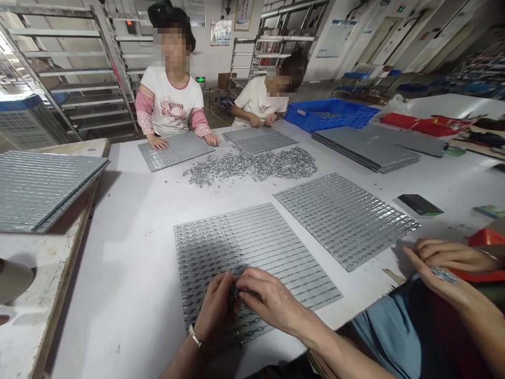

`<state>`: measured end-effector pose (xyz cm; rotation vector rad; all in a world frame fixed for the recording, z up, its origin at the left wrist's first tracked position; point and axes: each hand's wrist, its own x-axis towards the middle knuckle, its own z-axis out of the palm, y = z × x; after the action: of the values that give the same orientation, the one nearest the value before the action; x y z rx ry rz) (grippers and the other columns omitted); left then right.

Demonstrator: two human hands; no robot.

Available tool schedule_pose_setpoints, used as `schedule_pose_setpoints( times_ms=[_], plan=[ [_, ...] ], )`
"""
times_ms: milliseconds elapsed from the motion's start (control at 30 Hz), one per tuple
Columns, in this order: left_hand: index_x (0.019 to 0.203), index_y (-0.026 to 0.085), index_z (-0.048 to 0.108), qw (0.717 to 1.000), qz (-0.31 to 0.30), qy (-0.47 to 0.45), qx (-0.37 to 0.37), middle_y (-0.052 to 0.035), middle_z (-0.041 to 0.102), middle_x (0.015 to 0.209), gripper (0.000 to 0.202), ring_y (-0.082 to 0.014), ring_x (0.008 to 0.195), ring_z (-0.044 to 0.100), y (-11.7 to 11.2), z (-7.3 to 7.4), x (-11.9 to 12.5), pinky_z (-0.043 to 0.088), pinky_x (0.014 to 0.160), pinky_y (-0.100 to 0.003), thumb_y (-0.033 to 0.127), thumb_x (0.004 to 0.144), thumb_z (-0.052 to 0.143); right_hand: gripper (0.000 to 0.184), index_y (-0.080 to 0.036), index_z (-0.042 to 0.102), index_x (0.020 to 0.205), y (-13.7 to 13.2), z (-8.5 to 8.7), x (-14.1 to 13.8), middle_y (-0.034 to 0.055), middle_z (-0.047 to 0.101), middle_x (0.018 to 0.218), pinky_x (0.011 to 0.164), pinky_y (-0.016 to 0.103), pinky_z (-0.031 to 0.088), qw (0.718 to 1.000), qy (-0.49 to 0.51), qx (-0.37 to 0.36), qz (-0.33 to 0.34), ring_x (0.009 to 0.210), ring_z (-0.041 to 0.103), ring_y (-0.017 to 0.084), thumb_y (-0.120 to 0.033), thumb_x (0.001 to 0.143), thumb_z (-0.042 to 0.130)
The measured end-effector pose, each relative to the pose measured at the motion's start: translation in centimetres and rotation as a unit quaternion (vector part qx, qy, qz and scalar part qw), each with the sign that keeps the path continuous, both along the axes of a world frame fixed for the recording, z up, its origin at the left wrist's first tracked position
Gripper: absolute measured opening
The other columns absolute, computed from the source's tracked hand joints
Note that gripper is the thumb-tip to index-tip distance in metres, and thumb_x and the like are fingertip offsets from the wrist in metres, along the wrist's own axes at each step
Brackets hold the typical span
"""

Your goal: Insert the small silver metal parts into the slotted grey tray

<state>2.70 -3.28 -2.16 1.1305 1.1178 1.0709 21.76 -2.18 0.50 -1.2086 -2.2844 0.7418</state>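
Observation:
A grey slotted metal tray (244, 247) lies flat on the white table in front of me. Both hands rest on its near edge, fingertips meeting. My left hand (215, 310), with a bracelet on the wrist, is curled and pinches small metal parts I can barely make out. My right hand (270, 300) is also pinched, its fingers pressed against the left hand's fingertips over the tray's slots. A long heap of small silvery metal pieces (256, 166) lies further back at the table's middle.
A second filled tray (345, 218) lies to the right. A co-worker's hands (442, 263) are at the right edge, small parts in one palm. Two people sit opposite at their own trays (173, 150). Stacked trays (43, 187) stand left; a blue bin (327, 113) at the back.

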Motion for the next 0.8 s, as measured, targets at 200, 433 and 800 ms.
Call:
schedule_pose_setpoints(
  times_ms=[200, 433, 800],
  plan=[
    [0.089, 0.023, 0.075, 0.999, -0.03, -0.029, -0.022, -0.0089, 0.072, 0.097, 0.017, -0.0288, 0.1, 0.063, -0.2, 0.0, 0.2, 0.052, 0.077, -0.035, 0.031, 0.074, 0.078, 0.013, -0.022, 0.057, 0.087, -0.3, -0.1, -0.2, 0.0009, 0.062, 0.089, 0.073, 0.028, 0.046, 0.999, -0.005, -0.043, -0.004, 0.083, 0.06, 0.017, -0.01, 0.092, 0.057],
    [0.084, 0.019, 0.067, 0.946, -0.01, -0.211, -0.245, -0.0051, 0.067, 0.077, 0.028, -0.0129, 0.058, 0.05, 0.5, 0.0, 1.7, 0.03, 0.044, -0.022, 0.044, 0.075, 0.076, 0.023, -0.022, 0.053, 0.086, 0.9, -0.6, 2.4, 0.0012, 0.063, 0.085, 0.073, 0.029, 0.045, 0.988, 0.01, -0.107, -0.111, 0.079, 0.06, 0.017, -0.03, 0.104, 0.042],
    [0.091, 0.019, 0.055, 0.94, 0.039, -0.232, -0.248, 0.0029, 0.063, 0.07, 0.053, -0.0039, 0.048, 0.042, 1.5, -0.3, 1.0, 0.023, 0.042, -0.015, 0.053, 0.067, 0.088, 0.015, -0.019, 0.067, 0.075, 4.3, -3.2, 3.1, -0.0013, 0.064, 0.066, 0.06, 0.024, 0.033, 0.968, -0.117, -0.195, -0.108, 0.062, 0.056, 0.014, -0.018, 0.085, 0.056]
  ],
)
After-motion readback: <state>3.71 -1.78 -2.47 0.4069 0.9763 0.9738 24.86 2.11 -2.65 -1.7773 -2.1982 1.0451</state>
